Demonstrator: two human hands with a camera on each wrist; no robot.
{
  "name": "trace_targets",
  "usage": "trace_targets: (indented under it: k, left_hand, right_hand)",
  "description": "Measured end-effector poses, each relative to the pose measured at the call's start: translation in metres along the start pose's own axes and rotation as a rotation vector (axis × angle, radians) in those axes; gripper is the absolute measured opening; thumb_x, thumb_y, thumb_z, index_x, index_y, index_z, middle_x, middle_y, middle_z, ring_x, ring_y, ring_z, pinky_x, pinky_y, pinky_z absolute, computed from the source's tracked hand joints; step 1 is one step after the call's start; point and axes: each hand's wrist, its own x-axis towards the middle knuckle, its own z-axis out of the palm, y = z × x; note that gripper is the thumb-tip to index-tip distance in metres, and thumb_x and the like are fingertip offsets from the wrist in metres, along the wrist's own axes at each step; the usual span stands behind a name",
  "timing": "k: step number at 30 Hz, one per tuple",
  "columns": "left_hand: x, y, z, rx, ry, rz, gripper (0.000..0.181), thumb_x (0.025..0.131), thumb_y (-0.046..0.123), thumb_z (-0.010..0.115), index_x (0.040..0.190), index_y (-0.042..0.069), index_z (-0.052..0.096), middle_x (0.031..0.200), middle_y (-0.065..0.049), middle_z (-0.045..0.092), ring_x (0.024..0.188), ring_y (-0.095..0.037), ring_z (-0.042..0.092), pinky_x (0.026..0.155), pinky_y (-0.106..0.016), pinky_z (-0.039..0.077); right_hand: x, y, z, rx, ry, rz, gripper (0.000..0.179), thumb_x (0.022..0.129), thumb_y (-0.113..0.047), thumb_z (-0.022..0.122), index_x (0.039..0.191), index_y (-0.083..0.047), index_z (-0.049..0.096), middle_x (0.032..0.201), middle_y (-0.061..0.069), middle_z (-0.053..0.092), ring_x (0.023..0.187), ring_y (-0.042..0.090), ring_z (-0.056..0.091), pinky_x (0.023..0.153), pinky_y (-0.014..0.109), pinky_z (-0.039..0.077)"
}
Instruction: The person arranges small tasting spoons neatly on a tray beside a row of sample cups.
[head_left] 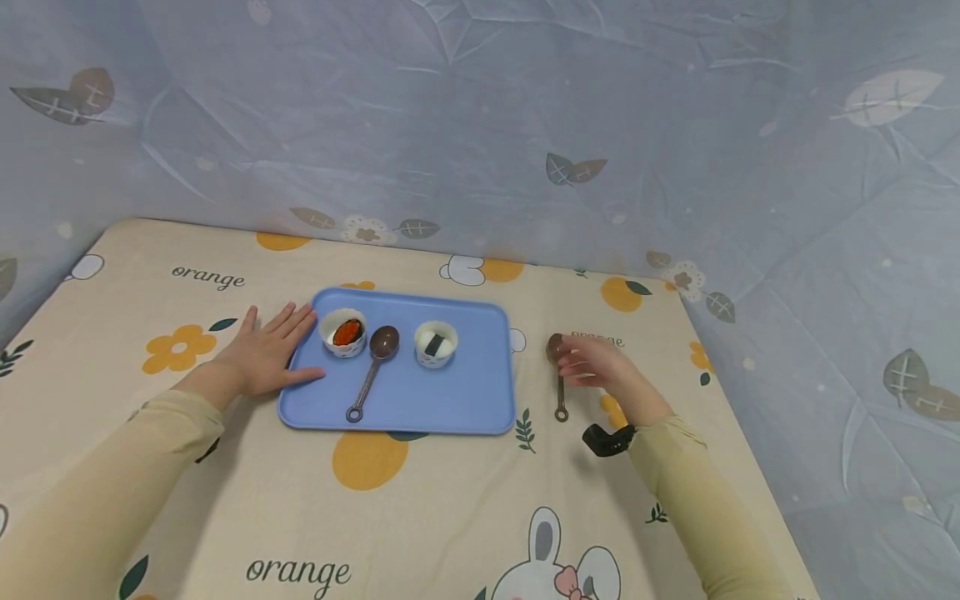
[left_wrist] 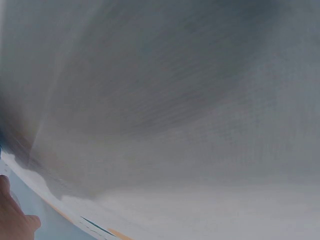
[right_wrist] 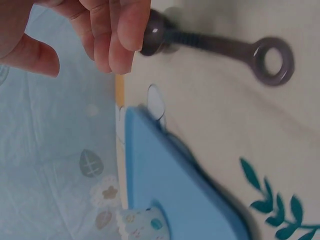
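Observation:
My left hand (head_left: 262, 358) lies with spread fingers on the left edge of a blue tray (head_left: 472, 392). On the tray, a brown spoon (head_left: 384, 343) lies between two small white cups. The left cup (head_left: 347, 352) contains an orange-red topped piece (head_left: 347, 332); the right cup (head_left: 433, 362) contains a white piece with a black band (head_left: 435, 343). Right of the tray, my right hand (head_left: 603, 367) hovers over a second brown spoon (head_left: 561, 402), partly covering it. In the right wrist view, the fingers are loosely bent beside that spoon's bowl, thumb apart, gripping nothing.
A printed cream cloth (head_left: 247, 500) covers the table. Grey-blue patterned fabric (head_left: 480, 125) rises behind it and along the right side. Below the right wrist hangs a black device (head_left: 607, 440). Mostly blurred pale surface fills the left wrist view.

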Motion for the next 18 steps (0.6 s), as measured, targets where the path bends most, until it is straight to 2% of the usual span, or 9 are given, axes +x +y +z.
trace_targets:
  k: [4, 11, 18]
  left_hand:
    - [0.0, 0.001, 0.0, 0.0, 0.009, -0.001, 0.101, 0.082, 0.069, 0.047, 0.148, 0.0, 0.014, 0.156, -0.021, 0.012, 0.143, -0.042, 0.01, 0.108, -0.07, -0.003]
    - [0.0, 0.0, 0.0, 0.008, 0.006, -0.004, 0.101, 0.081, 0.07, 0.046, 0.148, 0.001, 0.014, 0.156, -0.02, 0.012, 0.143, -0.042, 0.01, 0.109, -0.069, -0.003]
    - [0.0, 0.001, -0.001, 0.009, -0.016, -0.005, 0.101, 0.083, 0.071, 0.042, 0.148, 0.001, 0.012, 0.156, -0.021, 0.01, 0.143, -0.042, 0.008, 0.108, -0.069, -0.005]
  right_hand:
    - [0.003, 0.008, -0.003, 0.005, 0.018, 0.026, 0.047, 0.097, -0.035, 0.042, 0.127, 0.001, 0.05, 0.091, 0.002, 0.064, 0.075, 0.009, 0.062, 0.073, 0.023, 0.052]
    - [0.011, 0.019, -0.007, 0.054, 0.038, 0.057, 0.043, 0.095, -0.028, 0.046, 0.126, 0.002, 0.049, 0.077, -0.004, 0.063, 0.067, 0.007, 0.062, 0.066, 0.022, 0.053]
    - [0.011, 0.024, -0.009, 0.056, 0.022, 0.082, 0.044, 0.095, -0.026, 0.046, 0.128, 0.003, 0.047, 0.076, -0.004, 0.064, 0.062, 0.006, 0.06, 0.063, 0.02, 0.052]
